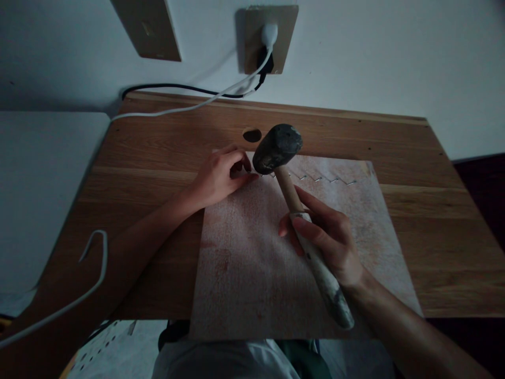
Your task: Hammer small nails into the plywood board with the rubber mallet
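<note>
My right hand [325, 239] is closed round the wooden handle of a hammer [294, 200]. Its dark head [278, 148] hangs just above the far edge of a pale board [244, 273]. My left hand [221, 176] rests at the board's far left corner with fingers pinched together beside the hammer head; what they pinch is too small to make out. A zigzag row of several small nails [323, 180] runs along the board's far edge to the right of the hammer head.
The board lies on a wooden desk [434, 221] with a cable hole [252, 135]. White and black cables [189, 100] run from a wall socket [268, 39]. Another white cable [94, 273] hangs at the left. A white surface [39, 184] adjoins the desk's left side.
</note>
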Motion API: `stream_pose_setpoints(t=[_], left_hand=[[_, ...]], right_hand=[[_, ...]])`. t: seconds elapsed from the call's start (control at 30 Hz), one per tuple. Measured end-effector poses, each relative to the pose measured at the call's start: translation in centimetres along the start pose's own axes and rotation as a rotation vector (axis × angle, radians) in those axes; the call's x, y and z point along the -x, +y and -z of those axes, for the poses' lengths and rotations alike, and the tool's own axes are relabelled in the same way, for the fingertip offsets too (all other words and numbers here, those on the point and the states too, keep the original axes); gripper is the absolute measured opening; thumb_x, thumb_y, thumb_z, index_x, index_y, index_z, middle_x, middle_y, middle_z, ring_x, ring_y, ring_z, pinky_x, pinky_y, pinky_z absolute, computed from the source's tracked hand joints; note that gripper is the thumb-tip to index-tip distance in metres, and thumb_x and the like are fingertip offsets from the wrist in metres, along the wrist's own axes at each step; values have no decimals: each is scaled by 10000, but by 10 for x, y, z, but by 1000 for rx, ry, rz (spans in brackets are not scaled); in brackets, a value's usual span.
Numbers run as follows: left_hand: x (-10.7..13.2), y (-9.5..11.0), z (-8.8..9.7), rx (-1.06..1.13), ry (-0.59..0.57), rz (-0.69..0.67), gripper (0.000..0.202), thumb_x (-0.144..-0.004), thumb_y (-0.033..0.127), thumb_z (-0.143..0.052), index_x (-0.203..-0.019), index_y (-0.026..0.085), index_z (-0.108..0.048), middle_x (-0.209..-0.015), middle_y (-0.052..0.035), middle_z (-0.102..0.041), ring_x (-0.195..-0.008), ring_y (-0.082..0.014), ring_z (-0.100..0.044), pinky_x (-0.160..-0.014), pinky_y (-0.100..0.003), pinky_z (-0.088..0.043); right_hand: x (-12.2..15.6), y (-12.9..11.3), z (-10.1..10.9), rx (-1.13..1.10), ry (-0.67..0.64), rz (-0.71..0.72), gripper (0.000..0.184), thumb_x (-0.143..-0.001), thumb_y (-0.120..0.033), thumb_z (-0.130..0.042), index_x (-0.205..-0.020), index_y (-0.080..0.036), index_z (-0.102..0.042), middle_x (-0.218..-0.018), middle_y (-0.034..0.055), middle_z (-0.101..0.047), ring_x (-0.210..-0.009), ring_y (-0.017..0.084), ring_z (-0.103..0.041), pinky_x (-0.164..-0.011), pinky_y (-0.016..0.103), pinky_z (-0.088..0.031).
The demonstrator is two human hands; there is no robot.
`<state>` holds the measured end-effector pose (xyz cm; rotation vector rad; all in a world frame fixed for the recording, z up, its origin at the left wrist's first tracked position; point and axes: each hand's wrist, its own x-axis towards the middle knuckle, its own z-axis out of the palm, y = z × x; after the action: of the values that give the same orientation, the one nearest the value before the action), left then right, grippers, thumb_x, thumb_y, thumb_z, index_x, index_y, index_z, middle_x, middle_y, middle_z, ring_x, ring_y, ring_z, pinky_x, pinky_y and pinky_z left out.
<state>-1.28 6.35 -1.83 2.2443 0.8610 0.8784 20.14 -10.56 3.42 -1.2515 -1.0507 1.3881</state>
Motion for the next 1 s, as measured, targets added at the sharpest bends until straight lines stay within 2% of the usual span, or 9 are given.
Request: stream_pose_setpoints(t=[0.43,1.0], left_hand=[[-1,-2,-3,3,34,1,233,-936,366,-836,-865,189,-702,-861,-29,-667,-714,-136,-610,-634,-269,-459],[-1,0,-2,-2,29,2,286,-957,377,-813,-806,187,-660,-818,-12,-646,-696,-128,-594,-642,-272,-447]], right_hand=[[0,1,0,4,-5,2,645,-953,-296,-726,-1559,-119,-592,-766,-1,-767,-461,107,-554,-416,258,-451],[1,0,-1,2,3,-18,706,-948,-304,-732,-1590,-81,-542,-765,2,-766,-461,106,-554,-413,259,-438]])
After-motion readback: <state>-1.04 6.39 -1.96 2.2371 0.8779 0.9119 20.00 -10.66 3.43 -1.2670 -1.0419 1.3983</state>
